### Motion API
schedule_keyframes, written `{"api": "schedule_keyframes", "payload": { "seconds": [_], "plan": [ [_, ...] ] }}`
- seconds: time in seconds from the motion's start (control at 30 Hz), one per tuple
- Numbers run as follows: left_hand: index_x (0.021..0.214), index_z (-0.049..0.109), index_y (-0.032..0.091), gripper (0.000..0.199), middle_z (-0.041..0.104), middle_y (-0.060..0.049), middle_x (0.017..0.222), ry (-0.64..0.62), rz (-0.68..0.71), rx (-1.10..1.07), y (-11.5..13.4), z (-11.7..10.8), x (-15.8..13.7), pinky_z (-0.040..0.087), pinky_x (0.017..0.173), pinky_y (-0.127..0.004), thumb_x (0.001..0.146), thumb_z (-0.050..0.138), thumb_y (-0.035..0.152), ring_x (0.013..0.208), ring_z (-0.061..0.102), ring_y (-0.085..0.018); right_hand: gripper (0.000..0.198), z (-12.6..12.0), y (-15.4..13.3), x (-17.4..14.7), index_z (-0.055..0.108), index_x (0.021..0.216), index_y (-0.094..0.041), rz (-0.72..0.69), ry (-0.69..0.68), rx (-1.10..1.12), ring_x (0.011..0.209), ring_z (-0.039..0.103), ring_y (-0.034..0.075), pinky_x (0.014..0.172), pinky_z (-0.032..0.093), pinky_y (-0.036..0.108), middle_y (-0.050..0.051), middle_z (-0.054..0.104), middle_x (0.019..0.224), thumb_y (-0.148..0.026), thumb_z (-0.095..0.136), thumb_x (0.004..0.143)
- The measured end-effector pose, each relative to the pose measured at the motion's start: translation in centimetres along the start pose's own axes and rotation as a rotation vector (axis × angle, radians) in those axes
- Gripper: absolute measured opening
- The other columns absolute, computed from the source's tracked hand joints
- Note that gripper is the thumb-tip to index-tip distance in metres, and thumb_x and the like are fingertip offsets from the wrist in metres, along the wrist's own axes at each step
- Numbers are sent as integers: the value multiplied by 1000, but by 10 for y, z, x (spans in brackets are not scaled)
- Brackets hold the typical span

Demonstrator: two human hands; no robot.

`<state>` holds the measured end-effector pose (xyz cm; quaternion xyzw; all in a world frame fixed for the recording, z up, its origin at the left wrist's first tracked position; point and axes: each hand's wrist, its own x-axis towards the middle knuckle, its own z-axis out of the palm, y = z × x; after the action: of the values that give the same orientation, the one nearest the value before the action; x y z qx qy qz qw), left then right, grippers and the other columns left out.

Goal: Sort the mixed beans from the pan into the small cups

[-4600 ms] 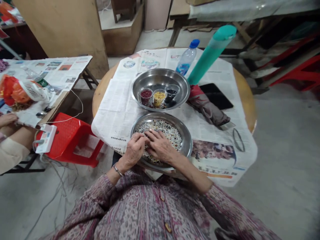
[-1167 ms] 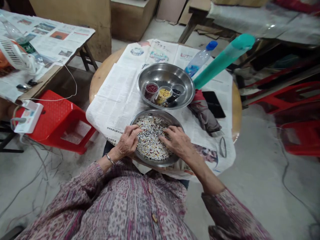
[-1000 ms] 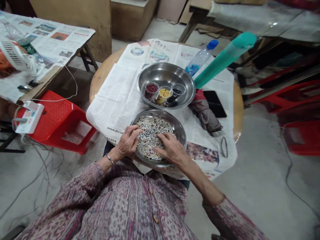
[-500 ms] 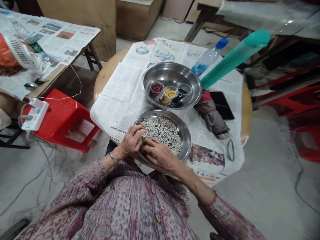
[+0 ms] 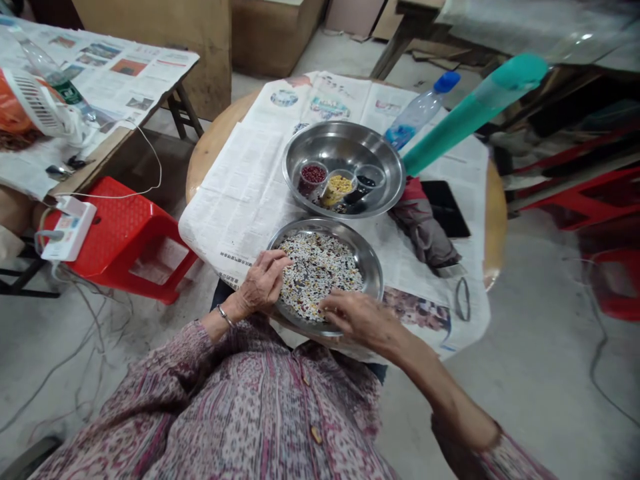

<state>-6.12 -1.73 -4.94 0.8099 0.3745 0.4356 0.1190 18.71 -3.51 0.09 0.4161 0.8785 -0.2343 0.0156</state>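
Observation:
A steel bowl (image 5: 374, 273) at the near edge of the table holds a layer of mixed grains and beans (image 5: 320, 270), mostly white with black, yellow and dark red bits. At its left rim is my left hand (image 5: 261, 283), fingers bent and closed over the grains; what they hold, if anything, is hidden. My right hand (image 5: 363, 319) hovers over the lower right of the bowl, fingertips drawn together in a pinch, with nothing nameable visible in it. Behind stands a larger steel basin (image 5: 345, 137) with cups of red beans (image 5: 313, 175), yellow beans (image 5: 339, 187) and black beans (image 5: 367, 182).
Newspaper (image 5: 225, 193) covers the round table. To the right lie a bottle with a blue cap (image 5: 417, 117), a long green tube (image 5: 475, 113), a folded grey-red umbrella (image 5: 425, 233) and a dark tablet (image 5: 447, 208). A red stool (image 5: 125, 227) carries a power strip (image 5: 70, 230).
My right hand has moved right, away from my left hand, across the bowl's near side, uncovering grains and the bowl's bottom. My left hand has stayed at the left rim.

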Motion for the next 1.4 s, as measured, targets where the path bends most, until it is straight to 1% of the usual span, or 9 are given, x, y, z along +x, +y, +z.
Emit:
{"api": "schedule_keyframes", "payload": {
  "seconds": [0.07, 0.13, 0.33, 0.43, 0.6, 0.73, 0.87, 1.07, 1.4],
  "plan": [
    [124, 54, 15, 33, 56, -14, 119, 5, 6, 1, 1, 0, 1, 50, 99, -45, 94, 42, 6, 115, 53, -25, 24, 6, -9, -1, 69, 80, -25, -39, -92, -8, 74, 64, 18, 67, 45, 29, 1, 68, 78, -14, 51, 92],
    [123, 54, 15, 33, 56, -14, 118, 3, 5, 8, 1, 0, 1, 50, 99, -45, 94, 42, 6, 114, 53, -25, 26, 10, -10, 6, 71, 85, -25, -41, -54, -42, 77, 64, 19, 68, 46, 30, 3, 70, 81, -14, 49, 92],
    [122, 54, 15, 31, 57, -13, 117, -7, -3, 27, 0, 1, -1, 50, 99, -44, 95, 42, 7, 113, 54, -25, 31, 2, 20, 39, 69, 117, -21, 144, 425, -116, 108, 60, 27, 92, 51, 40, 11, 69, 117, -20, 47, 94],
    [122, 55, 15, 32, 57, -14, 118, -12, -7, 20, -1, 1, -1, 49, 100, -44, 94, 42, 7, 114, 54, -25, 33, -3, 31, 51, 66, 122, -18, 237, 532, -114, 111, 57, 30, 98, 49, 44, 14, 67, 120, -25, 50, 94],
    [123, 55, 14, 32, 57, -14, 118, -9, -8, 9, -1, 0, 0, 48, 100, -44, 94, 43, 7, 115, 53, -25, 45, -1, 30, 70, 62, 127, -15, 306, 450, -82, 111, 56, 33, 93, 50, 47, 17, 64, 119, -38, 61, 89],
    [122, 55, 15, 32, 57, -13, 118, -15, -18, 25, 1, 0, 0, 49, 99, -45, 95, 42, 7, 114, 54, -25, 22, 5, 19, 68, 68, 105, -18, 151, 339, 157, 96, 63, 24, 89, 50, 38, 9, 68, 101, -19, 59, 86],
    [122, 55, 15, 31, 58, -13, 118, -11, -21, 24, 1, -1, 0, 50, 98, -44, 95, 42, 7, 114, 55, -25, 24, 10, -6, 49, 68, 103, -20, -28, 212, 295, 93, 64, 20, 86, 51, 35, 7, 70, 101, -10, 54, 87],
    [123, 54, 15, 31, 58, -13, 117, 4, -1, 32, 1, 0, 1, 50, 99, -43, 95, 42, 7, 113, 55, -24, 21, 15, -34, 46, 70, 103, -19, -257, 105, 37, 103, 55, 25, 93, 50, 40, 9, 68, 102, -14, 54, 91],
    [123, 55, 16, 34, 58, -13, 116, -1, -2, 21, 0, 0, 1, 50, 98, -45, 93, 41, 6, 112, 55, -25, 27, 8, 36, 52, 69, 109, -19, 114, 461, -53, 106, 58, 26, 96, 51, 41, 12, 65, 109, -17, 47, 94]
  ]
}}
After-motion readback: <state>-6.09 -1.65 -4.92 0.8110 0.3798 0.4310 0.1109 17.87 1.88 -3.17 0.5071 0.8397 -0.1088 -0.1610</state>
